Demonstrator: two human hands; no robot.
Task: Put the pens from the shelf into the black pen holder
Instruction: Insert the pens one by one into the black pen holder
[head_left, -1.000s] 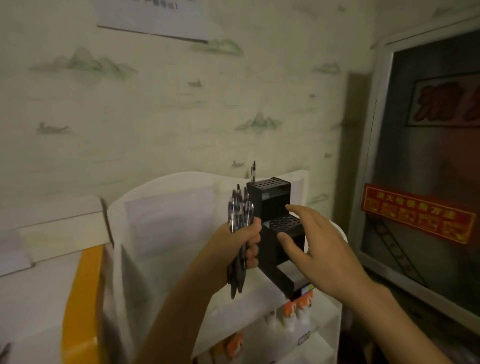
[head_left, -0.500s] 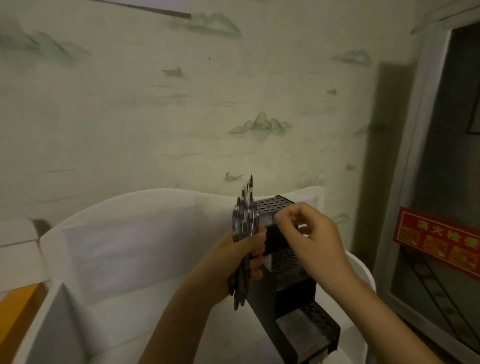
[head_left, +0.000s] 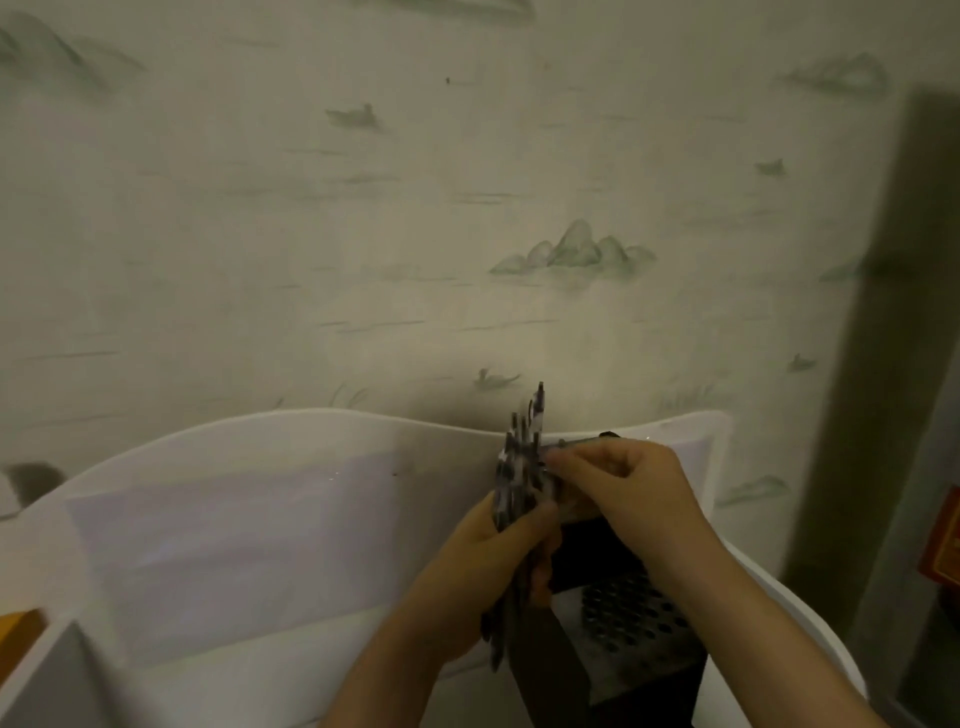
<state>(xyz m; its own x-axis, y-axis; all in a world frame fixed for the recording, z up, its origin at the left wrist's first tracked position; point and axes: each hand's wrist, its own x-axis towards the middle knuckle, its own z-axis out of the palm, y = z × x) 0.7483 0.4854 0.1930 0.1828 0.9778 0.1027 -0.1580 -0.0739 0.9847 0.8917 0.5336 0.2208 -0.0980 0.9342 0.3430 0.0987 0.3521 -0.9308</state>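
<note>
A left hand (head_left: 488, 561) is gripping a bundle of dark pens (head_left: 519, 467); the right hand's (head_left: 628, 493) fingertips are pinching one beside the black perforated pen holder (head_left: 634, 618).

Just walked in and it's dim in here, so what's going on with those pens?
A person is loading pens into a holder. The left hand grips a bundle of pens upright, beside the black pen holder on the white shelf. The right hand pinches at the top of the bundle, apparently picking out one pen. No pen can be seen in the holder's visible holes.
</note>
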